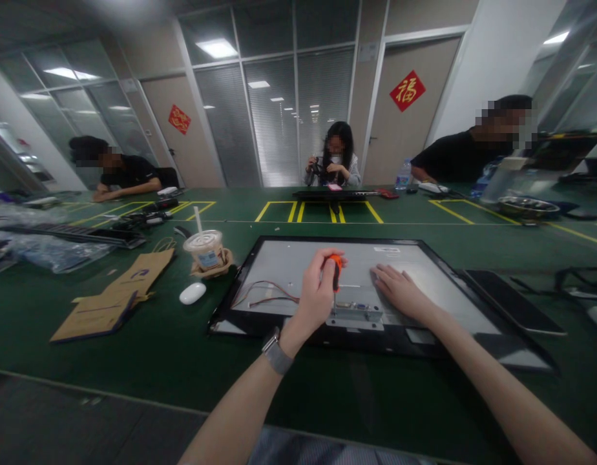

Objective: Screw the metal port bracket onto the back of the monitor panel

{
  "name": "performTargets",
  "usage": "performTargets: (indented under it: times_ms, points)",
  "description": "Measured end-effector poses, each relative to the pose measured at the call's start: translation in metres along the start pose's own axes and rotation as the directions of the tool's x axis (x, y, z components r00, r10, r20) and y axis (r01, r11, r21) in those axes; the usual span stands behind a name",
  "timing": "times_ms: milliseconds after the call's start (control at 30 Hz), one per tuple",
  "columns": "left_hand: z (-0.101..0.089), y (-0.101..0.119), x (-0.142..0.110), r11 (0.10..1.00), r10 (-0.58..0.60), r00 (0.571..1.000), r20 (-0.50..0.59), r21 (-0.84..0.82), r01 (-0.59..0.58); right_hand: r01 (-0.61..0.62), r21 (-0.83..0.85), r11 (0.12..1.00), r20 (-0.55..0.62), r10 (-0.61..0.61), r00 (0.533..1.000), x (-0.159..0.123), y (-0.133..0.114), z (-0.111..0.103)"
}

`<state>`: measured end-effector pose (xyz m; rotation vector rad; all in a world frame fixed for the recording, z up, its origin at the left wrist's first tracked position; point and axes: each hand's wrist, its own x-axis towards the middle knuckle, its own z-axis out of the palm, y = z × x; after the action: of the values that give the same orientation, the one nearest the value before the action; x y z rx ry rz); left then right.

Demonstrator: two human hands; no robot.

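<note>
A screwdriver (336,272) with an orange and black handle stands upright in my left hand (318,289), whose fingers are wrapped round it. Its shaft points down at the near-left part of a metal bracket with connector ports (359,312). That bracket sits on the grey metal back of a black-framed monitor panel (279,258), lying flat on the table. My right hand (398,290) rests flat on the panel to the right of the bracket, fingers stretched out. Loose thin wires (274,289) lie on the panel left of the bracket.
Left of the panel are a lidded drink cup (204,248) in a cardboard holder, a white mouse (192,293) and brown paper bags (114,294). A dark flat slab (512,297) lies to the right. Three people sit across the green table (172,361).
</note>
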<state>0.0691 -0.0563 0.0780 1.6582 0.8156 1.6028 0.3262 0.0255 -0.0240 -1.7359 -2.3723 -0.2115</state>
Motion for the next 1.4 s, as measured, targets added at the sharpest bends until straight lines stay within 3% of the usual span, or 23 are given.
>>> performTargets:
  times_ms: [167,500,767,1033,1200,1400]
  points:
    - [-0.0025,-0.0034,0.0023,0.994,0.089,0.996,-0.018,0.071,-0.088,0.011,0.005,1.0,-0.004,-0.011,1.0,-0.0004,-0.0002,-0.0002]
    - [-0.0062,-0.0013,0.0048,0.998,0.055,0.996,0.069,0.024,-0.057,0.0,0.009,1.0,0.006,-0.001,1.0,-0.0003,0.0003,0.0]
    - [-0.0063,-0.0004,0.0054,0.951,0.227,0.974,0.004,0.215,-0.223,0.014,0.002,1.0,-0.006,-0.014,1.0,0.0001,0.0008,0.0009]
    - [-0.0073,0.0032,0.0047,0.981,0.133,0.989,0.061,0.132,-0.14,0.013,0.008,1.0,0.035,-0.014,0.999,0.0005,-0.0008,-0.0052]
    - [-0.0046,0.0,0.0026,0.905,0.302,0.953,-0.012,0.318,-0.283,0.013,0.002,1.0,0.026,-0.013,1.0,0.0007,-0.001,-0.0045]
    - [-0.005,-0.001,-0.0034,0.797,0.342,0.918,0.201,0.454,-0.397,0.003,-0.03,1.0,0.011,-0.003,1.0,0.0009,-0.0013,-0.0008]
